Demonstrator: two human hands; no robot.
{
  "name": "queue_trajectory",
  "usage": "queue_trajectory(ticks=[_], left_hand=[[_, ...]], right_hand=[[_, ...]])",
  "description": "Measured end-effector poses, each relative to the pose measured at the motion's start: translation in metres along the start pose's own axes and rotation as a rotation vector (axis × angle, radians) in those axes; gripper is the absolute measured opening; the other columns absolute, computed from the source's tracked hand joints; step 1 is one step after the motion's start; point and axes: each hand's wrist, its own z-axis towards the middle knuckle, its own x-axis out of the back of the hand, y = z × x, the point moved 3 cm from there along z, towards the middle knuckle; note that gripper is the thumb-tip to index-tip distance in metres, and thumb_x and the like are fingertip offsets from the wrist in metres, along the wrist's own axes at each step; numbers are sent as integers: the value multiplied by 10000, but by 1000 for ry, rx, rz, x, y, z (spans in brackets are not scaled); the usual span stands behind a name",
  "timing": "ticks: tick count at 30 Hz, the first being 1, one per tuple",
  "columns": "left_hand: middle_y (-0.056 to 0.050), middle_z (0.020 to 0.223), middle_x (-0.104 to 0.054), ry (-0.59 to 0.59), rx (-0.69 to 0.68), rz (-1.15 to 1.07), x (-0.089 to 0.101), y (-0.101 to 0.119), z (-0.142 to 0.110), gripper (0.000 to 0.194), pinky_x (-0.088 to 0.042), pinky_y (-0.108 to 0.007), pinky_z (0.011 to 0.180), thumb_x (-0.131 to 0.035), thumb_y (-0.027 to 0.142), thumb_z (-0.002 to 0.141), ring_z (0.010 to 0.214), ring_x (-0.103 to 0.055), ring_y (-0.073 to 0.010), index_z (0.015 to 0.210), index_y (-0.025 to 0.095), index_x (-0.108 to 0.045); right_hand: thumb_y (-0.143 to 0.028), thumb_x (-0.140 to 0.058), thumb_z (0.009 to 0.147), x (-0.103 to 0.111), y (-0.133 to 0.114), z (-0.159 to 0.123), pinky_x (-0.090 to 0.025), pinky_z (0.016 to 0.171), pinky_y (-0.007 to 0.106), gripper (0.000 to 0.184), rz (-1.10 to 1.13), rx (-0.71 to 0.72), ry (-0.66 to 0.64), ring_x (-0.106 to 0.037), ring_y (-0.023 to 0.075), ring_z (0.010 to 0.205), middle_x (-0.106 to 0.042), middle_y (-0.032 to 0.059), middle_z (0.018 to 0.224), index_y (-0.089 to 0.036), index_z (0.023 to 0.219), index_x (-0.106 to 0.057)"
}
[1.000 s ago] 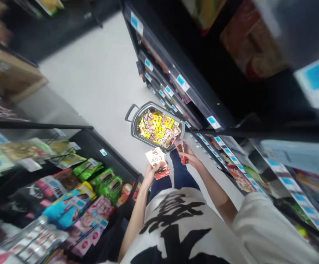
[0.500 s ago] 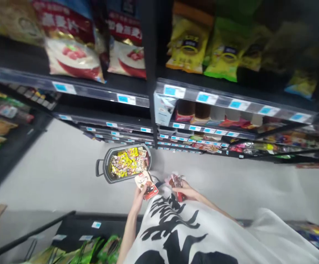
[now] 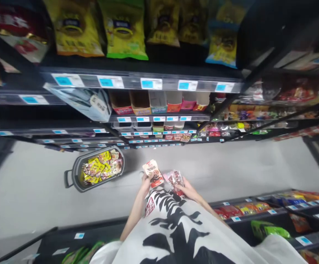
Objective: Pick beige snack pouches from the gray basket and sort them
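My left hand (image 3: 146,183) grips a white and red snack packet (image 3: 153,173) by its lower left side, its printed face turned up. Close by on the right, my right hand (image 3: 185,189) is closed around a clear and pink snack bag (image 3: 175,179) with dark red contents. Both packets are in front of my waist, above the grey floor. To the left stands a dark grey shopping basket (image 3: 78,163) with its handle at the far left. Yellow and pale snack packets (image 3: 101,165) lie in it in a pile.
Black shelving (image 3: 159,69) with price tags runs across the front; yellow bags (image 3: 126,29) hang over its upper edge. Open cardboard boxes (image 3: 159,101) line a lower shelf. More shelves with colourful packets (image 3: 247,209) stand behind me at the right. Grey floor (image 3: 231,165) stretches rightward.
My view has swung right, so the basket and shelves sit further left. The left hand's packet is now apart from the basket and closer to the right hand's bag.
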Motion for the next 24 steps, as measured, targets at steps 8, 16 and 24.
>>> queue_trajectory(ticks=[8,16,24], left_hand=[[-121,1119,-798,-32,-64,2,-52,16,-12,591,-631,-394,861,-955,434,664,952,-782,-276,1146,197,-708],[-114,1134,-802,-19,-181,52,-55,77,-6,648,-603,-399,944,-961,495,656,969,-779,-257,1164,171,-720],[-143,1137,-799,-35,-219,32,-86,114,-20,707,-599,-435,959,-957,583,621,1004,-779,-298,1132,155,-720]], right_hand=[[-444,-948,637,40,-10,-12,-623,594,366,656,463,-74,294,-754,234,657,-792,38,941,-232,1167,-625],[-295,-940,662,43,-16,-16,-637,574,329,447,606,-155,227,-750,209,635,-797,46,898,-223,1013,-673],[-288,-921,699,32,-18,-27,-672,724,377,382,567,-161,141,-794,251,780,-821,77,958,-210,1007,-708]])
